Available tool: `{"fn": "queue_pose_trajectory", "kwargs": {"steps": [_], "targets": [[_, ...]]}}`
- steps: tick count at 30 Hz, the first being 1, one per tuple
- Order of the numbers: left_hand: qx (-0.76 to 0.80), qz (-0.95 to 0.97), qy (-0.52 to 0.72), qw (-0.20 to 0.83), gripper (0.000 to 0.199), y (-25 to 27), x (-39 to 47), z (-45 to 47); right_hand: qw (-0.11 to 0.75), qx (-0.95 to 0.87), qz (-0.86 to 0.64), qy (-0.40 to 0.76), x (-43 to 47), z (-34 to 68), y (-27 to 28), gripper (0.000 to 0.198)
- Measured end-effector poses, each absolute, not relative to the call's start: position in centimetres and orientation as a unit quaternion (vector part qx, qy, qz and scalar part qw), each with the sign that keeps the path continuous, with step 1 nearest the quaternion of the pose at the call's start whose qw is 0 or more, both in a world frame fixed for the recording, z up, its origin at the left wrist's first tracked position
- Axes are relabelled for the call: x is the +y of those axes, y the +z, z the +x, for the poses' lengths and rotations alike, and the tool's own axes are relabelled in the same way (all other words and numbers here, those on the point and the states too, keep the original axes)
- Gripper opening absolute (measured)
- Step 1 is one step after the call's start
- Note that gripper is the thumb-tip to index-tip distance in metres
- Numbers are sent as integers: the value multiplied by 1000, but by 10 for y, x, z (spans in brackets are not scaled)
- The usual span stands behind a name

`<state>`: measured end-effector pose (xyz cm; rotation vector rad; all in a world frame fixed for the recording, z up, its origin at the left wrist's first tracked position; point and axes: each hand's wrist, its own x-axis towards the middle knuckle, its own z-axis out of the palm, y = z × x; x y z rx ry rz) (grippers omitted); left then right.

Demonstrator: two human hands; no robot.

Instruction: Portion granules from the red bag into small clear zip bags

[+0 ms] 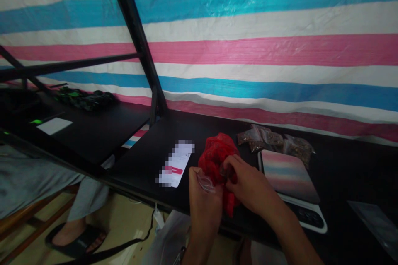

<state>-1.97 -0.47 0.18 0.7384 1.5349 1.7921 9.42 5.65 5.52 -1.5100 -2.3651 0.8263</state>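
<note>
A red bag (219,148), apparently mesh, stands with its mouth open near the front of the black desk. My left hand (203,201) is closed around a small clear plastic bag (205,183) in front of it. At the red bag's opening, my right hand (241,176) has its fingers pinched together around a small dark bit too unclear to name. To the right lies a kitchen scale (289,176) with a shiny plate that reflects the stripes. Several small clear bags filled with brown bits (273,138) rest behind the scale.
A lit phone (177,165), partly blurred out, lies left of the red bag. A flat clear bag (376,219) is at the right. Black metal posts (137,29) and a striped sheet (264,49) bound the desk. Another person's sandaled foot (76,238) shows at lower left.
</note>
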Motion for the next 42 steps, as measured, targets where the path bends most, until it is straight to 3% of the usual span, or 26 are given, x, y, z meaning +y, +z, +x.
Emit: {"fn": "queue_pose_trajectory", "kwargs": {"steps": [5,15,23,30,36,42], "targets": [[580,208,703,356,46,9,0,-29,149,-770,-505,360,58,99,49,23],[587,286,721,231,43,15,5,-35,179,-662,-504,525,62,104,55,10],[617,359,677,180,39,10,6,-47,187,-725,-538,388,72,110,31,13],[619,362,696,-28,34,27,-27,-23,149,-732,-570,342,64,101,46,16],[664,256,666,222,42,19,-36,6,99,-727,-599,321,55,90,59,21],[673,199,667,251,45,19,-11,-1,132,-737,-557,359,55,90,48,19]]}}
